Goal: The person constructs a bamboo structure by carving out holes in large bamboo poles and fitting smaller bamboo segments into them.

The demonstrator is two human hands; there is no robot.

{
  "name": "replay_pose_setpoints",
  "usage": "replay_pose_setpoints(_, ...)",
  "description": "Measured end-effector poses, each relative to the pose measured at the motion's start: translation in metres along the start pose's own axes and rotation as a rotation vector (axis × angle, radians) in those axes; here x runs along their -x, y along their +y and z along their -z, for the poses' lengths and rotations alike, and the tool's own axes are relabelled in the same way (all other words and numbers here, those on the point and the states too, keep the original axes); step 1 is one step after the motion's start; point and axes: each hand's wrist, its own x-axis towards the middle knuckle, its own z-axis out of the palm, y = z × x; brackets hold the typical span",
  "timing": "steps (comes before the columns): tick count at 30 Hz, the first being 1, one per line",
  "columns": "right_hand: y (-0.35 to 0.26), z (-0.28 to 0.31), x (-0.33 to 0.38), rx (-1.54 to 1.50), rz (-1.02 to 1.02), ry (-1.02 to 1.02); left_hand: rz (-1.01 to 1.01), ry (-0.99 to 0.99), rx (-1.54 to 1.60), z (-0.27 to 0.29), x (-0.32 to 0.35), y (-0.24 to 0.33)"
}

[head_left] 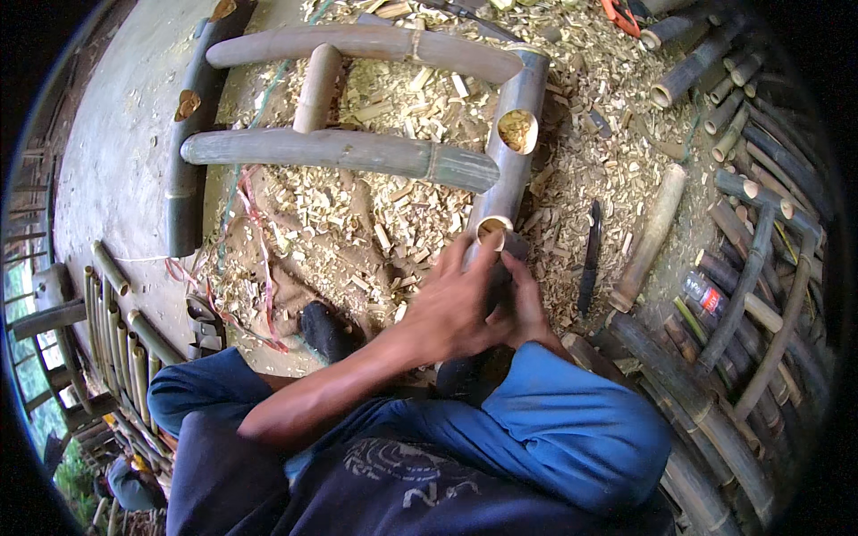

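The thick bamboo pole (517, 147) is the thing being worked on. It is part of a bamboo frame (357, 98) that lies on the floor. The pole's long side runs from the person's lap up and away, leaning a little to the right. Its near end (494, 232) is cut open and faces up toward the camera, so you can see it is hollow. Higher up the pole there is a round hole (517, 130) with chips inside.

Both hands are at the near end of the pole. The left hand (451, 308) is curled over it from the left, and it looks blurry. The right hand (527, 299) is closed around something dark and thin, just below the open end. I cannot tell what that dark thing is.

I think the step is shaping or cleaning the cut end of the pole. The next move likely needs a firm hold on the pole and small, careful pushes, with fingers kept out of the way.

Two long cross poles (340, 150) go off to the left of the thick pole. Wood chips (357, 223) cover the floor (125, 134) left of it. A dark blade-like tool (589, 255) lies just right of the pole, and a loose bamboo piece (651, 234) is beyond that. A pile of bamboo sticks (760, 268) is far to the right.
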Motion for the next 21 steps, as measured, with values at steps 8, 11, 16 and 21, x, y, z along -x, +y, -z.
replay_pose_setpoints(8, 0.014, 0.005, -0.006, -0.325, -0.237, -0.072, 0.231, -0.277, -0.580, 0.029, 0.044, -0.028)
replay_pose_setpoints(11, 0.022, 0.005, -0.019, -0.631, -0.208, -0.198, 0.075, -0.312, -0.795, 0.074, -0.008, 0.012)
replay_pose_setpoints(16, 0.016, 0.014, -0.018, -0.658, -0.237, -0.204, 0.127, -0.555, -0.772, 0.086, -0.042, 0.022)
replay_pose_setpoints(21, -0.026, 0.035, -0.014, -0.126, -0.346, -0.093, 0.412, -0.392, -0.404, -0.002, 0.024, -0.025)
